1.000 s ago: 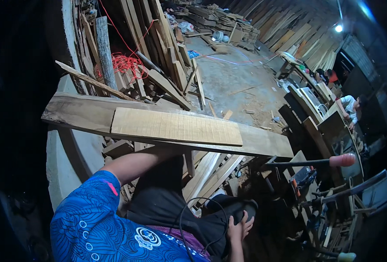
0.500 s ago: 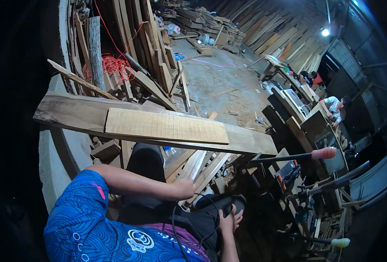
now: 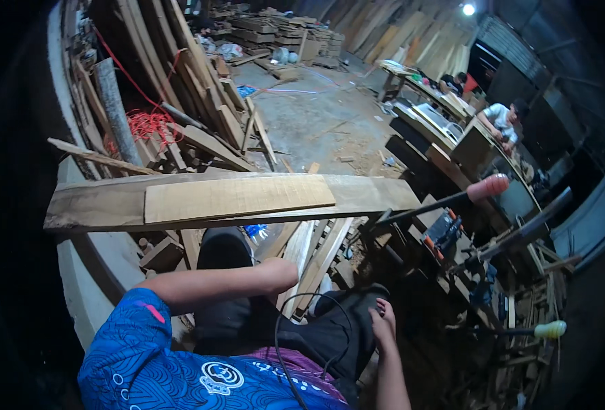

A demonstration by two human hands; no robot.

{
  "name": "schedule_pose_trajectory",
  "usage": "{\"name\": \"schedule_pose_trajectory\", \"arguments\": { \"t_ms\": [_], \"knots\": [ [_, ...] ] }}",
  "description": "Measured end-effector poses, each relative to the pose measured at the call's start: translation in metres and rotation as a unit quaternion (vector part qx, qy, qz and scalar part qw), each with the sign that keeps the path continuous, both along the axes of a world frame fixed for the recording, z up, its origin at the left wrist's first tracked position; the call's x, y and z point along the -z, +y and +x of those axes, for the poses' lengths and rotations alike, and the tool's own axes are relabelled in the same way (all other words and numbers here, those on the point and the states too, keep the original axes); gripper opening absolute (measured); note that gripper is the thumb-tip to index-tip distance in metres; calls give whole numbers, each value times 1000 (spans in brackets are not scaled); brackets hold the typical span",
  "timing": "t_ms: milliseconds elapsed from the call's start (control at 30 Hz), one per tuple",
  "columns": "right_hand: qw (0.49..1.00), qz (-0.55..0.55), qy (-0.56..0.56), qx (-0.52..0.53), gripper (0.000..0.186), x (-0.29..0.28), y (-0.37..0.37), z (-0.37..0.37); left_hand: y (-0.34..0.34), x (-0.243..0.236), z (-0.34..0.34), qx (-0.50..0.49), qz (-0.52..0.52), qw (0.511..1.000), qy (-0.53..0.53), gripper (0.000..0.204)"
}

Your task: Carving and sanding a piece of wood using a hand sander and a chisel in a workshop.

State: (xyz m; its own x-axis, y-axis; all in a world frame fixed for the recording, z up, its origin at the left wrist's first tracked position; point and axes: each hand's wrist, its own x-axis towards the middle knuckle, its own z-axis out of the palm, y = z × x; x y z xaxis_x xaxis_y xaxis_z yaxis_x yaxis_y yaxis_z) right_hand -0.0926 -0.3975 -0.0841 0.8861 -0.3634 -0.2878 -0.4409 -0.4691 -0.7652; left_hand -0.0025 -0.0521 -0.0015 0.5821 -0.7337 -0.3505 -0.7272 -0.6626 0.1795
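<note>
Near six o'clock from the middle of the view, the bare left hand (image 3: 278, 275) is just above the lap; its fingers are turned away, so I cannot tell if they are pressed together or pinching something. At five o'clock, the bare right hand (image 3: 382, 321) lies against the knee of the black cloth trousers (image 3: 350, 321), with its fingers bent and a little spread. A thin black cable (image 3: 278, 328) makes a loop over the lap between both hands. From the left hand, the pale yellow rectangular wooden board (image 3: 241, 196) is at eleven o'clock, apart from both hands, lying flat upon a longer brown wooden plank (image 3: 370, 195). Toward three o'clock, near the plank's right end, is a dark metal bar with a rounded pink handle (image 3: 488, 186). Tangled red cord (image 3: 148, 130) lies at ten o'clock among wood pieces. At two o'clock, a person in a white shirt (image 3: 500, 121) bends over a work table.
</note>
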Motion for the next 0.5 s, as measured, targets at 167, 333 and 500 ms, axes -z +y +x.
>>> {"name": "schedule_pose_trajectory", "arguments": {
  "t_ms": [167,333,500],
  "knots": [
    [941,-109,-113,-299,49,-27,48,18,8,-60,-8,-4,-32,999,37,21],
    [847,-175,-191,-464,90,-6,89,43,53,-160,-14,48,-29,997,-57,12],
    [843,-200,-337,-369,114,-8,101,54,156,-254,-21,-108,-274,956,-1,20]
  ]
}}
